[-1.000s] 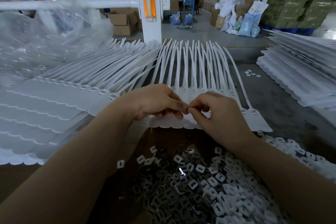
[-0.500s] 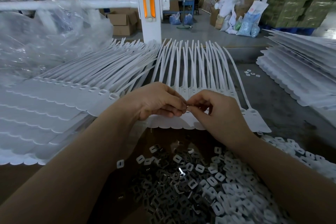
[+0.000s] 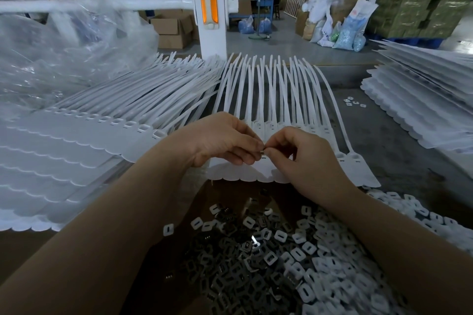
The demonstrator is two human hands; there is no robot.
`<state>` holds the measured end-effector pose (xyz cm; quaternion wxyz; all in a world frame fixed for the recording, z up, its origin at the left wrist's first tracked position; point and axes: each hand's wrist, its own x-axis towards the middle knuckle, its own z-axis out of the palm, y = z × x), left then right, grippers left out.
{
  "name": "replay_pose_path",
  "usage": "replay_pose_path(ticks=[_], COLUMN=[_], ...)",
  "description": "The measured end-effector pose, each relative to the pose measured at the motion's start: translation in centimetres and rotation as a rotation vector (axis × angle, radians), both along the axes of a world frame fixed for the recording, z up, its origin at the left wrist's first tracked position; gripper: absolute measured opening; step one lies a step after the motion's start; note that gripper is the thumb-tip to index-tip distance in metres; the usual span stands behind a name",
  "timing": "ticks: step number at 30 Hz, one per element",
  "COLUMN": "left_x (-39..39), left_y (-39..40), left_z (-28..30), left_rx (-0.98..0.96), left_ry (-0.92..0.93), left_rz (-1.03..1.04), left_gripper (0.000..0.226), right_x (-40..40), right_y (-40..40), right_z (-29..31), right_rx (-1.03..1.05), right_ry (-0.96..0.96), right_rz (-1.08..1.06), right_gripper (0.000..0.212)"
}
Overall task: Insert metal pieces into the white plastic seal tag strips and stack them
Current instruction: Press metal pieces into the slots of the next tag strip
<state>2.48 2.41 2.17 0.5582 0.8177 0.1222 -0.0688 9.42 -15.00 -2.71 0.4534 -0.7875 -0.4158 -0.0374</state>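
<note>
Compared with a second earlier, the two hands have been lifted slightly off the sheet of white seal tag strips (image 3: 279, 100) and brought fingertip to fingertip, so that a small metal piece (image 3: 262, 151) is now seen pinched between them just above the row of tag heads. The left hand (image 3: 220, 139) is curled, thumb and forefinger closed on the piece; the right hand (image 3: 299, 158) is likewise curled, its fingertips meeting the same piece from the other side. By this it may be judged that one piece is being turned or separated for seating, and that the insertion into the head below has not yet been made. The sheet being worked lies flat directly beyond the hands, its tails fanned away toward the white post (image 3: 210, 13). One metal piece is held; one sheet is under the hands (roughly a dozen strips in it, though the left ones are hidden by the hand). A stack of strip sheets (image 3: 76, 135) lies at the left and another stack (image 3: 419, 110) at the right; the layers in each cannot be counted reliably. The heap of dark metal pieces (image 3: 230, 273) and the heap of white plastic caps (image 3: 340, 263) in front are far too numerous to count. Four or five stray bits (image 3: 354, 103) lie on the table (image 3: 399, 161) at the right.
</note>
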Motion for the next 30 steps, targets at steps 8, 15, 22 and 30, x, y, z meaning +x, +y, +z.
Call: replay_pose_path(ticks=[8,15,22,30], left_x=[0.4,0.6,1.1,1.2], left_y=[0.1,0.0,0.0,0.0], left_z=[-0.6,-0.9,-1.3,-1.4], left_rx=[0.321,0.381,0.433,0.565], left_ry=[-0.061,0.026,0.049,0.053], left_rz=[0.206,0.229,0.229,0.177], left_gripper=[0.009,0.014,0.016,0.012], right_x=[-0.1,-0.3,-0.3,-0.2], right_y=[-0.1,0.1,0.2,0.1], right_z=[-0.1,0.0,-0.2,-0.2], right_rx=[-0.301,-0.328,-0.295,-0.284], right_ry=[-0.127,-0.143,-0.1,-0.056], right_rz=[0.025,0.158,0.189,0.191], right_gripper=[0.007,0.013,0.012,0.013])
